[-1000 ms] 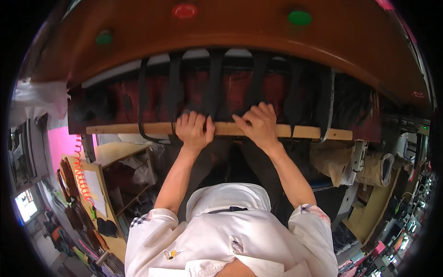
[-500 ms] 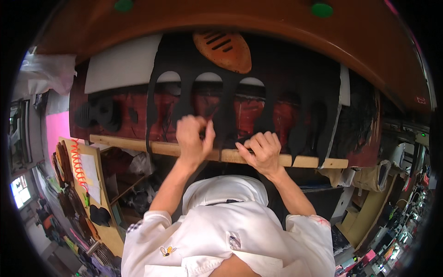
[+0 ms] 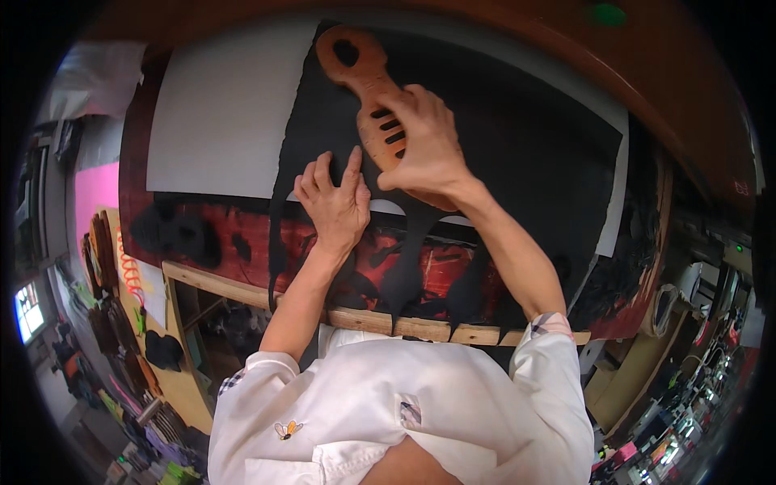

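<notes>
Orange cutter (image 3: 370, 95): we are gripping it with our right hand (image 3: 430, 141) on the black sheet (image 3: 533, 129), holding our left hand (image 3: 333, 202) beside it, fingers spread; near-edge cutouts (image 3: 437, 263) are showing, the wider part looking uncut.

Tabletop (image 3: 260, 230): strip (image 3: 360, 321) along near edge; scraps (image 3: 174, 236) near left edge. Board (image 3: 218, 121) behind scraps. Sheet (image 3: 533, 145) on board, overhanging its near edge. Template (image 3: 373, 85) on sheet, from far left corner toward near edge.
</notes>
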`<action>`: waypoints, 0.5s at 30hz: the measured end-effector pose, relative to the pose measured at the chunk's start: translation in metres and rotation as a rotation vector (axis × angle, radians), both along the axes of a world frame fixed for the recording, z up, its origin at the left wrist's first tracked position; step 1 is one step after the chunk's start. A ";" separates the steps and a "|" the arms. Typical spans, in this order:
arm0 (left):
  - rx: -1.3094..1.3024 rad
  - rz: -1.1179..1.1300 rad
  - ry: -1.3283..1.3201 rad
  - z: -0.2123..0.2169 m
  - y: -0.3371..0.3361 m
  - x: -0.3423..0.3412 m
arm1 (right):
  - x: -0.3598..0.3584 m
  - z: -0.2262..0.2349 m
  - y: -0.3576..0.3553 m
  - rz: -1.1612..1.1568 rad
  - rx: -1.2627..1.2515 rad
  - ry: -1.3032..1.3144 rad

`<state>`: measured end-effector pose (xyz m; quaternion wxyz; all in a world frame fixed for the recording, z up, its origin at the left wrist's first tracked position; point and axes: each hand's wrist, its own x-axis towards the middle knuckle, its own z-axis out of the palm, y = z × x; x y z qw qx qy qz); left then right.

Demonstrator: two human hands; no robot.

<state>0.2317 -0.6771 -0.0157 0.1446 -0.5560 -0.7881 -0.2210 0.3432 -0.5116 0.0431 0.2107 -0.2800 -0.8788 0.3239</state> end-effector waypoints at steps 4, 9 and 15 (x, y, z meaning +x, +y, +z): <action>-0.082 -0.023 -0.086 0.028 0.003 0.002 | 0.016 0.021 0.025 0.023 -0.752 0.261; 0.302 -0.128 -1.687 0.054 0.058 0.017 | 0.017 0.026 0.030 0.022 -0.946 0.294; 0.489 -0.107 -1.787 0.051 0.071 0.028 | 0.017 0.025 0.034 0.005 -1.094 0.340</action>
